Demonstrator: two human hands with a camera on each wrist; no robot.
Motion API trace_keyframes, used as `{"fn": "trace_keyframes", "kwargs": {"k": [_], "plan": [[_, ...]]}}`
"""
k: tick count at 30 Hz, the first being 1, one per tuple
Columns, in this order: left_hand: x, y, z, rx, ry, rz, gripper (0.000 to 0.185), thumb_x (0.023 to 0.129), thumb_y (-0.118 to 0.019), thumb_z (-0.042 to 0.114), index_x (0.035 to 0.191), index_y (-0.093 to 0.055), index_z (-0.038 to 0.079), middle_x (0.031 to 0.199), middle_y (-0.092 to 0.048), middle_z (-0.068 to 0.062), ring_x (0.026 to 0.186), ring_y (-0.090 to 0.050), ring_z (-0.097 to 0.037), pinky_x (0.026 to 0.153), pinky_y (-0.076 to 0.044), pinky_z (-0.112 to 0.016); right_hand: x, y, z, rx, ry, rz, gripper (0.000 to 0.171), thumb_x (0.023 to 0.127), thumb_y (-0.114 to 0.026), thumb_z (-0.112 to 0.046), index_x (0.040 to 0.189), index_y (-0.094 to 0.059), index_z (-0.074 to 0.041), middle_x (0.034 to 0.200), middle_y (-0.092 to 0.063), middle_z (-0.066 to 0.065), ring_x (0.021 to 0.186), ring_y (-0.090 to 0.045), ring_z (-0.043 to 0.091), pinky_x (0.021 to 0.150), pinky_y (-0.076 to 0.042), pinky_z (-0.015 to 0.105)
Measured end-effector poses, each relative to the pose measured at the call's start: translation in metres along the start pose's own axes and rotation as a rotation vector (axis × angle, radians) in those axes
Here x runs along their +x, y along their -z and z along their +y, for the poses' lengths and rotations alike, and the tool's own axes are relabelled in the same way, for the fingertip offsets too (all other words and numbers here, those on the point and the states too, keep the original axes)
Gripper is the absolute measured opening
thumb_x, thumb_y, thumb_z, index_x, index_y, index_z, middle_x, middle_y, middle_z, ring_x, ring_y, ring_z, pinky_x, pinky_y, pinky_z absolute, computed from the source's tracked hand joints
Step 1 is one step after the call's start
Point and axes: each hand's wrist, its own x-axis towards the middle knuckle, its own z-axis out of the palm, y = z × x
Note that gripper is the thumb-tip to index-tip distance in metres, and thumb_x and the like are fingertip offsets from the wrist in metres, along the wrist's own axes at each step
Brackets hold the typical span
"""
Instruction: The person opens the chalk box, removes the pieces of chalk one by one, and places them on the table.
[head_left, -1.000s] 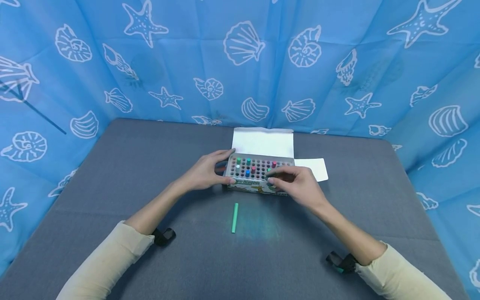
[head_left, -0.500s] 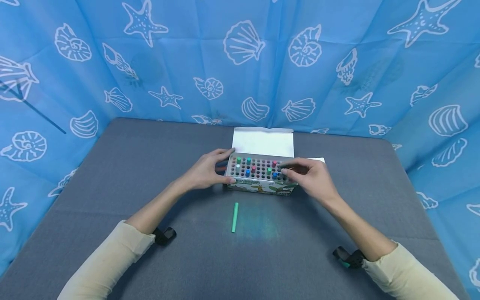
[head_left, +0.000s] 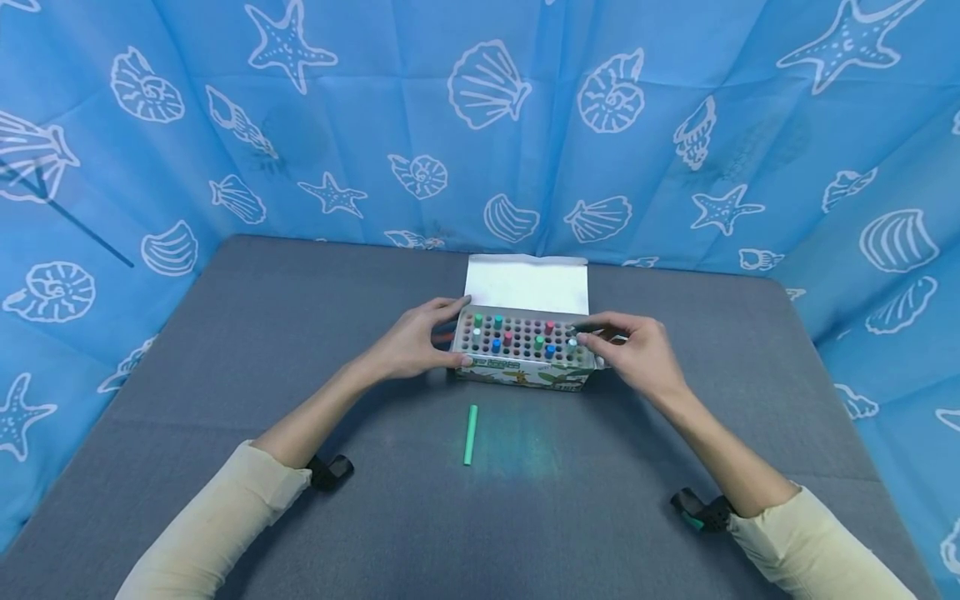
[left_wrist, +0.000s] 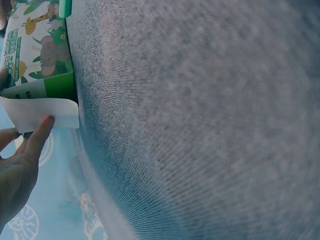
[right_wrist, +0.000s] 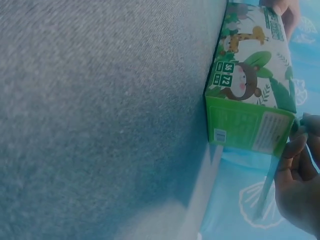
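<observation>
An open printed box stands on the table, its holed tray bearing several upright marker pens with coloured tops. My left hand holds its left end, thumb at the front edge and index finger at the back corner. In the left wrist view, a finger of that hand touches the white side flap. At the right end, my right hand has thumb and index finger at the top of a pale marker pen; the fingers partly hide it. A green marker pen lies before the box.
The box's white lid stands open at the back. Grey cloth covers the table, and a blue shell-print curtain hangs behind it and at the sides. Both wrists wear black cameras.
My right hand has moved right along the tray, from beside the front blue marker pen to the pale one at the right end. The left hand has stayed on the box.
</observation>
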Motion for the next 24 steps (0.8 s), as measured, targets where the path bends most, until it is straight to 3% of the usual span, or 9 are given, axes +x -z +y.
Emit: {"fn": "trace_keyframes", "kwargs": {"k": [10, 24], "plan": [[0.0003, -0.0002, -0.0010, -0.010, 0.015, -0.008, 0.092, 0.083, -0.083, 0.017, 0.157, -0.028, 0.011, 0.153, -0.033, -0.018, 0.129, -0.051, -0.035, 0.101, -0.053, -0.032, 0.0005, -0.0001, 0.0044, -0.103, -0.046, -0.092, 0.021, 0.090, -0.075, -0.013, 0.110, -0.076, -0.005, 0.090, -0.073, 0.010, 0.064, -0.056, 0.018, 0.047, -0.047, 0.025], [0.0009, 0.0006, -0.0005, -0.004, 0.023, -0.005, 0.092, 0.084, -0.082, 0.019, 0.158, -0.027, 0.013, 0.154, -0.032, -0.018, 0.129, -0.052, -0.036, 0.101, -0.053, -0.034, 0.0052, -0.0036, -0.0011, -0.271, 0.058, -0.130, 0.025, 0.087, -0.077, -0.011, 0.111, -0.076, -0.007, 0.097, -0.074, 0.011, 0.044, -0.037, 0.010, 0.039, -0.035, 0.025]]}}
